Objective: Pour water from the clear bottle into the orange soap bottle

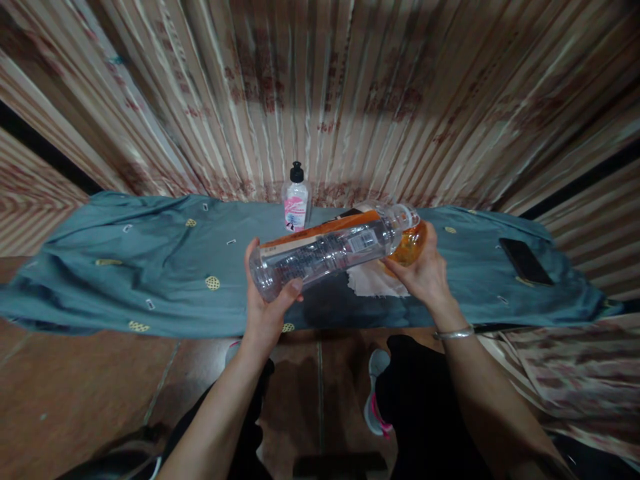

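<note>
My left hand (265,297) is closed around the base of a large clear plastic bottle (330,250) with an orange label, held nearly on its side with the neck toward the right. The bottle's mouth rests over a small glass of amber liquid (411,245), which my right hand (425,273) grips from the near side. A silver bangle (454,333) circles my right wrist. Beneath the glass lies a pale cloth or tissue (373,280) on the teal cover.
A teal cloth (150,267) covers a low bench. A small pump bottle with a pink label (296,200) stands at the back. A dark phone (525,261) lies at the right. Striped curtains (320,93) hang behind. My knees and a shoe (376,393) show below.
</note>
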A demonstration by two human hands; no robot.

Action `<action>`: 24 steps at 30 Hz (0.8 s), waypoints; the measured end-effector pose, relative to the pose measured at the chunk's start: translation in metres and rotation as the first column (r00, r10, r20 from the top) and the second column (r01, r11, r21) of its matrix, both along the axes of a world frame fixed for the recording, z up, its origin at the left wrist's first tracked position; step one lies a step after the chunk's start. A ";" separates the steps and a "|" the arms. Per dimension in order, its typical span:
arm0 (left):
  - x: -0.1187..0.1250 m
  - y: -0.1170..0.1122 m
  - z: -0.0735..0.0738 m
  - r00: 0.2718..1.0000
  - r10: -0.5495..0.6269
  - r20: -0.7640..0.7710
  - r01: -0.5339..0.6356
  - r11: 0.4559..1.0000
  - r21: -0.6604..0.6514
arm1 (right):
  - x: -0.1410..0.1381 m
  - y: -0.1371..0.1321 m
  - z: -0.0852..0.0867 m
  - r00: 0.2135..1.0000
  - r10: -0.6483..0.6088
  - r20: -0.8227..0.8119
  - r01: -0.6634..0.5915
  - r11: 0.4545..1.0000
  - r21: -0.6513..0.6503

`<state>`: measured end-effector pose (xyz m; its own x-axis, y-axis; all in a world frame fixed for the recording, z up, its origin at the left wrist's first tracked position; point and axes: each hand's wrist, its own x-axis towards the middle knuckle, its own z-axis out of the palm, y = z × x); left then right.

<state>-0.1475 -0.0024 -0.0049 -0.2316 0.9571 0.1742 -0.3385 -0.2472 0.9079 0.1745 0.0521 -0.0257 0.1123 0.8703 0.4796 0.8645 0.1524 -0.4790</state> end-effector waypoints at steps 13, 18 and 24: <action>0.001 -0.002 0.003 1.000 -0.017 0.000 0.017 1.000 -0.020 | 0.000 0.000 -0.003 1.000 -0.019 0.006 0.018 0.999 0.040; 0.003 -0.003 0.004 1.000 -0.013 0.017 0.013 1.000 -0.027 | -0.002 -0.001 -0.001 0.999 -0.020 -0.030 0.021 1.000 0.022; 0.002 -0.003 0.002 1.000 -0.019 0.024 0.020 0.999 -0.031 | -0.002 0.000 0.000 0.999 -0.045 -0.028 0.045 0.999 -0.005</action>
<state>-0.1452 -0.0052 -0.0025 -0.2165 0.9664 0.1388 -0.3646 -0.2119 0.9067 0.1730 0.0517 -0.0254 0.1642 0.8660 0.4723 0.8568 0.1120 -0.5033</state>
